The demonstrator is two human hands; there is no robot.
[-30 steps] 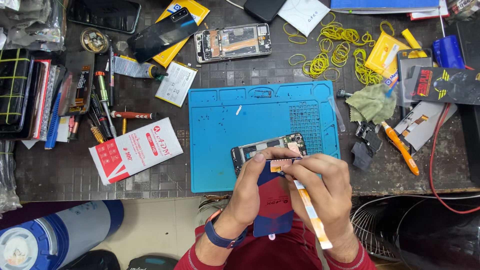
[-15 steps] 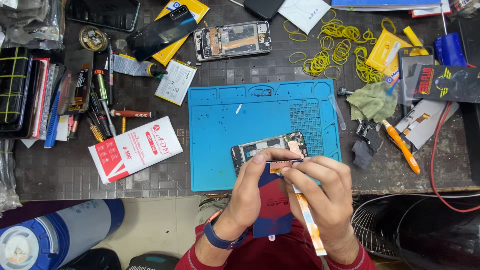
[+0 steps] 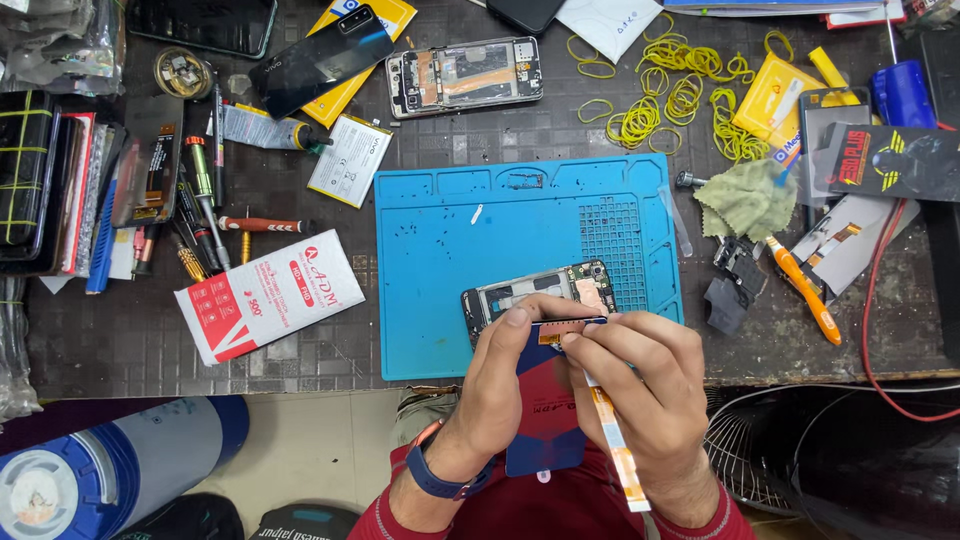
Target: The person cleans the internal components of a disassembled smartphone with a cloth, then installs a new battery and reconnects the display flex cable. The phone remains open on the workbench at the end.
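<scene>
Blue panel [image 3: 545, 400] pinched in both my hands, over the blue mat's [image 3: 450, 260] near edge.
My left hand [image 3: 500, 385] grips its top edge; my right hand [image 3: 645, 390] grasps it beside an orange flex strip [image 3: 615, 445], the opened phone frame [image 3: 535, 290] just behind.

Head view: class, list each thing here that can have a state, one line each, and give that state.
Phone frame: opened, back cover off, circuit board exposed, on the blue mat.
Second phone frame: opened, lying flat.
Black phone back cover: detached, lying loose.
Blue-backed screen panel: held upright at the mat's edge.
Left hand: gripping the panel.
Right hand: pinching the panel's top edge.
</scene>
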